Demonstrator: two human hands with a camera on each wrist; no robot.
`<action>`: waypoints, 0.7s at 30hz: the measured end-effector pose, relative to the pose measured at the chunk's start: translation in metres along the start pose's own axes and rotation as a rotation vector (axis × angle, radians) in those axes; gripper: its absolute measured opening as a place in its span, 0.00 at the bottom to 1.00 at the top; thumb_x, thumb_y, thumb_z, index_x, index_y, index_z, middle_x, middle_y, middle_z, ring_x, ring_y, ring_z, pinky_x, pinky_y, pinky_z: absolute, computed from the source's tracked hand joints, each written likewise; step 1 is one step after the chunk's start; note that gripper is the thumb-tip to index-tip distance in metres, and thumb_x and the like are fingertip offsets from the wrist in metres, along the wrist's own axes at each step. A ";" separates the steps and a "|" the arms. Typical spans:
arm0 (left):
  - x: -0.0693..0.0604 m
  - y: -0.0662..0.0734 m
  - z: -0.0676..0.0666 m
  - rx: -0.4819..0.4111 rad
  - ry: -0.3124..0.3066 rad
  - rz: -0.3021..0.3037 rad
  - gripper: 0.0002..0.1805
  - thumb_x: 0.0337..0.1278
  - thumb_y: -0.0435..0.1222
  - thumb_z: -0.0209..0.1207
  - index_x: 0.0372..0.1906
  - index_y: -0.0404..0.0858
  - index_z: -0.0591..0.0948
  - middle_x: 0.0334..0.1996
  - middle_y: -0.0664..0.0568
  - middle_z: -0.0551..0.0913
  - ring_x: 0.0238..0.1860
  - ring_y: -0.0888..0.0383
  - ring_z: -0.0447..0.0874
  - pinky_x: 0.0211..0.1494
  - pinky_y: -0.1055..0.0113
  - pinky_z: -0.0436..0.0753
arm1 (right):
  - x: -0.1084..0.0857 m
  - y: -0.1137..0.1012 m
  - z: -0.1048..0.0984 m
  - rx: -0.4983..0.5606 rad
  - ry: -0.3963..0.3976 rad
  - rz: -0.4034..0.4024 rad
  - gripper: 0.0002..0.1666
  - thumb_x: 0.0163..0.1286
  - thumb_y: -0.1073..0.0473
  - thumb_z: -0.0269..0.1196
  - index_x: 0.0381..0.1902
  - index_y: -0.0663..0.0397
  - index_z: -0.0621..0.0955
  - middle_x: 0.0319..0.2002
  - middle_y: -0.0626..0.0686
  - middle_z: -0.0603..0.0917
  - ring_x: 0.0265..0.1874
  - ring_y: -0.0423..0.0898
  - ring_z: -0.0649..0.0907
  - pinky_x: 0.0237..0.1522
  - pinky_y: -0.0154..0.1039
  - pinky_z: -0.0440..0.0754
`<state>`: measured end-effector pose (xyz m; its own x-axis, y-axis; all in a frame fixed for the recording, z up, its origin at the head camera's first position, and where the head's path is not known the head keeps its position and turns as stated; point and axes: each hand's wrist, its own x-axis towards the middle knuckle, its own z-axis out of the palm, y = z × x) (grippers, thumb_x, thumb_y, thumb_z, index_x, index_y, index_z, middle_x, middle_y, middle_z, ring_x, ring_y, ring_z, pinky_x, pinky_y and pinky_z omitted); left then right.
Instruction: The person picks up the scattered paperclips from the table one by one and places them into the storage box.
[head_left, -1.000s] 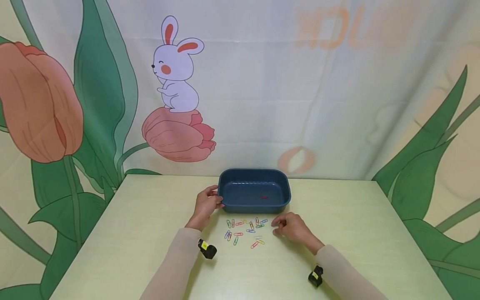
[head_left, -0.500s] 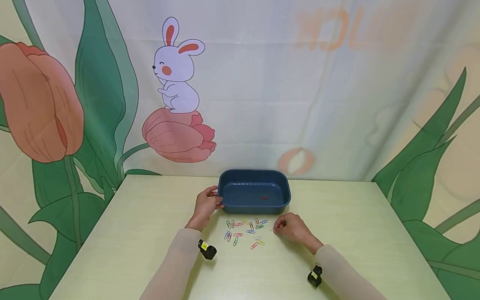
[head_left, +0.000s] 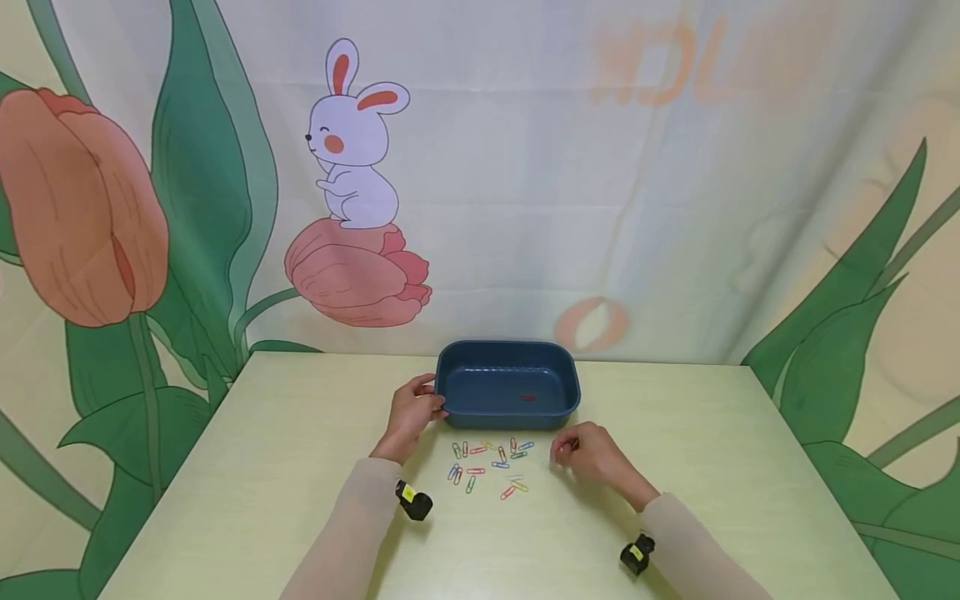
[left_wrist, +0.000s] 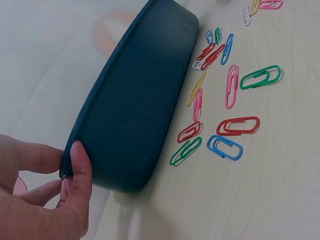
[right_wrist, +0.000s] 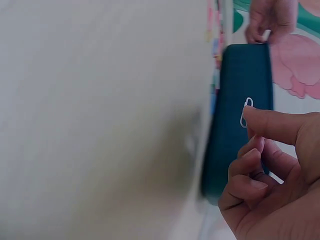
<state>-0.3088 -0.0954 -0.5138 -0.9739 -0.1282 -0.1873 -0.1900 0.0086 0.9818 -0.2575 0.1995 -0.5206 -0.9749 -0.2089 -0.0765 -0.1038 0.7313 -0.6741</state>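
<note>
At the far left a curtain with a printed orange tulip (head_left: 86,208) hangs beside the bench (head_left: 225,500), and a printed rabbit (head_left: 360,196) shows above the bench's far edge. A black wrist camera (head_left: 414,502) sits at the left sleeve (head_left: 337,525). The left hand (head_left: 411,415) grips the left end of a blue tray (head_left: 480,385), its fingers closed on the rim and the thumb against the outer wall. The tray stands by the middle of the far edge, with one red clip (head_left: 528,398) inside. Between it and the near edge lie loose paper clips (head_left: 476,472) in red, pink, green, blue, yellow and white, a few touching or overlapping. Right of them, the right hand (head_left: 588,450) pinches a white clip (right_wrist: 244,117) between thumb and fingers, apart from the tray. Printed green leaves (head_left: 832,375) rise past the far right corner.
</note>
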 end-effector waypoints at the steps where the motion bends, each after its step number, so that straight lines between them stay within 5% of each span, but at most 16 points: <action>1: 0.000 0.000 0.000 -0.001 0.001 -0.001 0.29 0.60 0.24 0.56 0.68 0.36 0.71 0.45 0.44 0.71 0.37 0.52 0.80 0.39 0.68 0.87 | -0.001 -0.003 -0.002 0.001 0.004 -0.009 0.12 0.60 0.70 0.62 0.24 0.49 0.85 0.23 0.44 0.80 0.26 0.41 0.74 0.30 0.32 0.70; 21: -0.001 0.000 0.000 -0.008 -0.003 -0.002 0.29 0.59 0.25 0.56 0.68 0.36 0.71 0.46 0.44 0.70 0.34 0.57 0.77 0.41 0.67 0.87 | 0.005 -0.031 -0.037 0.067 0.058 -0.061 0.05 0.62 0.63 0.68 0.27 0.49 0.85 0.25 0.47 0.80 0.27 0.43 0.75 0.30 0.34 0.74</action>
<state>-0.3082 -0.0953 -0.5133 -0.9738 -0.1255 -0.1898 -0.1913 0.0002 0.9815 -0.2664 0.1999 -0.4730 -0.9772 -0.2124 0.0074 -0.1518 0.6728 -0.7241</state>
